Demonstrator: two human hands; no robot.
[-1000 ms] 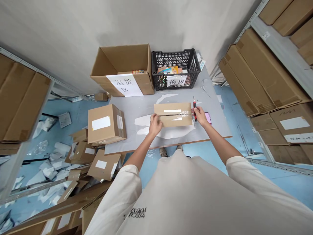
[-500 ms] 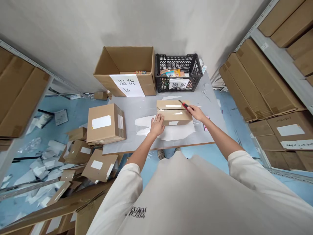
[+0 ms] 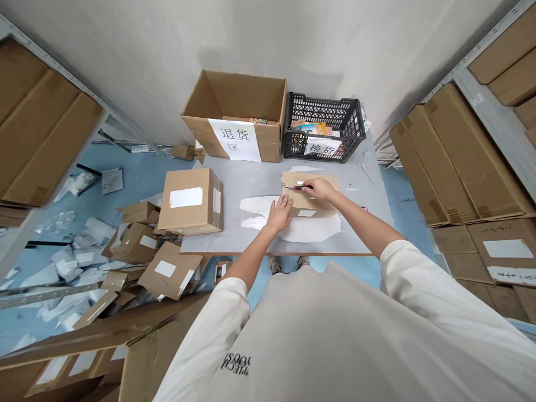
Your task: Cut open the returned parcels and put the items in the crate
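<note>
A small taped cardboard box lies on the table in front of me, on top of a white paper sheet. My left hand rests flat on its near left corner, fingers stretched out. In my right hand is a red and black utility knife, its tip pointing left at the box's left end, along the top seam. The right hand and forearm cover part of the box's top and its labels. Whether the blade is in the tape cannot be made out.
A larger closed carton stands at the table's left. Along the back are an open carton with a paper sign and a black plastic crate holding colourful packs. Boxes and paper scraps litter the floor at left. Shelves of cartons flank the right.
My right hand has moved the knife from the box's right end to its left end, and the knife now points left. My left hand stays on the box's left corner. The view has shifted slightly.
</note>
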